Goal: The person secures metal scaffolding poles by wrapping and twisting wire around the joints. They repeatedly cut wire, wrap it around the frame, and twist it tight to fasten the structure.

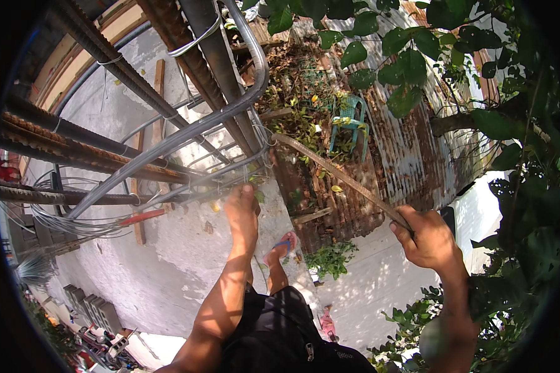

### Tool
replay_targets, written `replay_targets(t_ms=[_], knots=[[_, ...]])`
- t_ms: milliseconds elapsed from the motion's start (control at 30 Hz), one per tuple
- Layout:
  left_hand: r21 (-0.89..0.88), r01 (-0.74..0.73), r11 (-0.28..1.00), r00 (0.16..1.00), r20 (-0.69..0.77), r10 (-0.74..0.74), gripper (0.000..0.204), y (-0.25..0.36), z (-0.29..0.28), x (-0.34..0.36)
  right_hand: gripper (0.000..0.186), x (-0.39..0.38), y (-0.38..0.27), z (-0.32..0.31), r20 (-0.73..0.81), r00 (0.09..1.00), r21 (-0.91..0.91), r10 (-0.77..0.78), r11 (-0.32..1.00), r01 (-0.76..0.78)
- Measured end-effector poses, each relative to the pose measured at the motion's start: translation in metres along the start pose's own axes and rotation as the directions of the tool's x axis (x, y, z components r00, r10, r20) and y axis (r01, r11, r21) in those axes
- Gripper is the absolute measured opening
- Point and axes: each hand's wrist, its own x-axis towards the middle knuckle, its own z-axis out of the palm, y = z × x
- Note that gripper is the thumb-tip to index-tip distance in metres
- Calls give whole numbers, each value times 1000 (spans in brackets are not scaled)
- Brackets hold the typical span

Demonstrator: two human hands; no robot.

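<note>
My left hand [242, 214] is closed at the lower part of the rebar cage, pinching a thin tie wire [245, 173] that hangs from a square steel stirrup [155, 152]. My right hand [426, 239] grips a long, rusty steel bar [336, 174], whose far end reaches the wire loop at the cage's right corner. Thick ribbed rebars [196, 81] stand through the stirrups, bound here and there with wire.
I stand high on a concrete ledge [118, 273], my sandalled foot [283, 245] at its edge. Below lie rusty corrugated sheets [410, 155] and a teal plastic chair [348, 118]. Leafy branches [510, 137] crowd the right. Coiled wire [68, 217] and blocks [93, 308] are at left.
</note>
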Motion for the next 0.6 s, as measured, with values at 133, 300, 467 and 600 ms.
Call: replay_targets(t_ms=[133,300,467,600], knots=[[173,-41,984,999,-11,43,25,9,-8,16,17,13,-8,-15,43,998,-138,-42,989,47],[280,-51,959,998,-27,61,25,12,-10,23,21,37,0,-24,188,982,-187,11,982,25],[168,-22,985,994,-104,40,27,10,-3,8,21,35,13,11,220,974,102,-63,994,42],[22,-38,999,999,-12,38,28,1,19,-3,26,28,26,33,563,813,449,152,770,-454]])
